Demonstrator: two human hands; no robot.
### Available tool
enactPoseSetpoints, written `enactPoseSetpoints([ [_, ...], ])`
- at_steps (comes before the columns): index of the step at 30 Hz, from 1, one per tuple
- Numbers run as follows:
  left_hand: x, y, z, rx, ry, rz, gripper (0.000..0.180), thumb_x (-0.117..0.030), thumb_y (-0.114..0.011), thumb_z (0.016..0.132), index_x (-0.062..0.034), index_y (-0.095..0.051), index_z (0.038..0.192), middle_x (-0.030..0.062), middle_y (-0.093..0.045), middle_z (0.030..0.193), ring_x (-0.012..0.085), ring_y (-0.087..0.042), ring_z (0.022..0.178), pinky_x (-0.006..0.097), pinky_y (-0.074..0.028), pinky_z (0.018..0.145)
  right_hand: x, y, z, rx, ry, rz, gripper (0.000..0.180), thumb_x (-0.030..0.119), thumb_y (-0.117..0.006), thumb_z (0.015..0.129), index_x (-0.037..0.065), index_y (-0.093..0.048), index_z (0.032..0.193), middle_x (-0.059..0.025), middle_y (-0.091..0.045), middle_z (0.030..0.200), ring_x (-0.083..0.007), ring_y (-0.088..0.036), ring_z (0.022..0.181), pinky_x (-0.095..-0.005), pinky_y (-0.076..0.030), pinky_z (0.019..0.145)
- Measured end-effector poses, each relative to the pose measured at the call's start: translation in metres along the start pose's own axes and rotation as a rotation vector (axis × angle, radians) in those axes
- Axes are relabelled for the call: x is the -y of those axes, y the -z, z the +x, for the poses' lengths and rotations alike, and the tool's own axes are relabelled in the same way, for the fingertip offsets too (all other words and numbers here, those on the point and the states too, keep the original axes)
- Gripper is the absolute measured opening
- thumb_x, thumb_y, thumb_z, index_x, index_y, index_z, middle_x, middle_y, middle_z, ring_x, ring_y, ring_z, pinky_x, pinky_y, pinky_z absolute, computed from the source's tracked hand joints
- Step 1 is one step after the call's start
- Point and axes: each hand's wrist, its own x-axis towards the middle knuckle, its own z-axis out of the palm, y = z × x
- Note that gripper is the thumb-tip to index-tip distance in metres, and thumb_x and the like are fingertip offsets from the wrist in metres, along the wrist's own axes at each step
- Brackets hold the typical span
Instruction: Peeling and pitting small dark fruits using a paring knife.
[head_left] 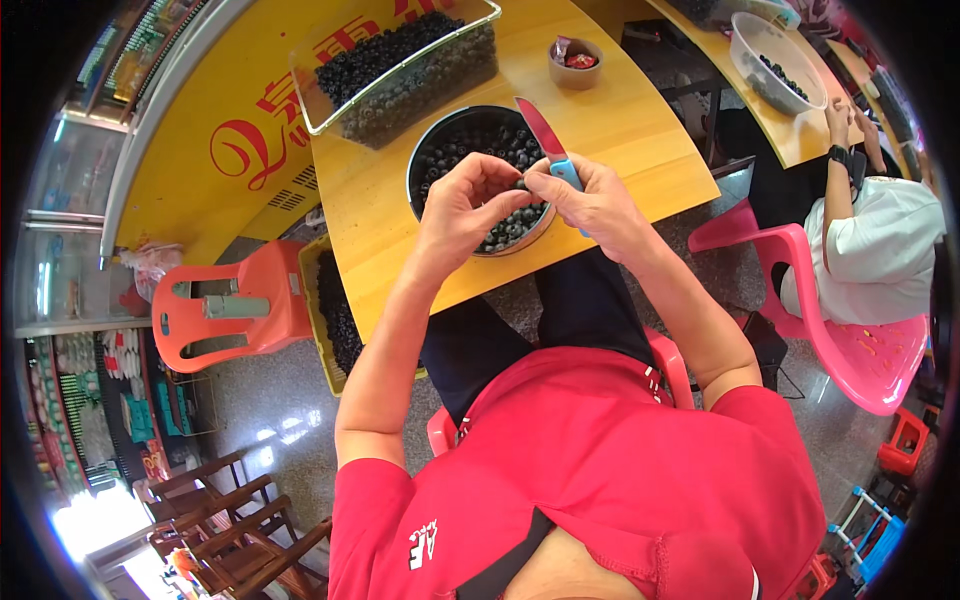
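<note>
Over a round metal bowl of small dark rounded pieces, both of my hands meet at the fingertips. My left hand is closed in a pinch on one small dark round piece. In my right hand, a knife with a red blade and blue handle is gripped, blade pointing up and away. My right thumb presses against the same small piece. The fingers hide most of it, and its kind is too small to make out.
On the wooden table stand a clear plastic tub of dark pieces and a small brown pot with wrappers. A yellow crate of dark pieces sits beside an orange chair. At right, a person sits on a pink chair.
</note>
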Motion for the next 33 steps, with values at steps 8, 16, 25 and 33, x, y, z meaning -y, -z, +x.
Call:
enactPoseSetpoints([
  [8,-0.003,-0.01,-0.02,-0.147,0.03,-0.154,0.018,-0.003,-0.066,0.087,0.0032,-0.061,0.104,0.0058,-0.066,0.091,0.0096,-0.063,0.08,0.022,-0.052,0.073,0.002,-0.004,0.003,0.01,0.058,-0.023,0.021,0.026,-0.067,0.089,0.005,-0.064,0.094,0.0071,-0.05,0.064,-0.0002,-0.039,0.052,-0.017,-0.027,0.045],
  [16,-0.005,-0.015,-0.024,-0.214,0.071,-0.141,0.019,-0.006,-0.066,0.088,0.0025,-0.063,0.105,0.0055,-0.067,0.09,0.009,-0.062,0.075,0.021,-0.05,0.069,0.003,-0.007,0.005,0.015,0.086,-0.008,0.018,0.024,-0.064,0.092,0.006,-0.063,0.092,0.0066,-0.05,0.068,0.0005,-0.039,0.058,-0.0168,-0.029,0.049],
  [25,-0.003,-0.012,-0.026,-0.236,0.036,-0.298,0.018,-0.01,-0.066,0.089,-0.0004,-0.061,0.103,0.0032,-0.065,0.087,0.0071,-0.057,0.071,0.02,-0.046,0.066,0.007,0.0,0.003,-0.05,0.658,-0.721,0.014,0.015,-0.062,0.09,0.001,-0.059,0.094,-0.0075,-0.058,0.075,-0.0219,-0.058,0.067,-0.0332,-0.045,0.059],
  [33,0.002,-0.018,-0.026,-0.21,-0.025,-0.362,0.015,-0.011,-0.063,0.091,-0.0015,-0.06,0.103,0.0017,-0.061,0.084,0.0066,-0.052,0.071,0.02,-0.043,0.065,0.005,0.003,0.0,-0.034,0.71,-1.003,0.012,0.008,-0.064,0.084,0.005,-0.06,0.094,-0.0109,-0.059,0.079,-0.0308,-0.06,0.071,-0.0384,-0.047,0.058],
])
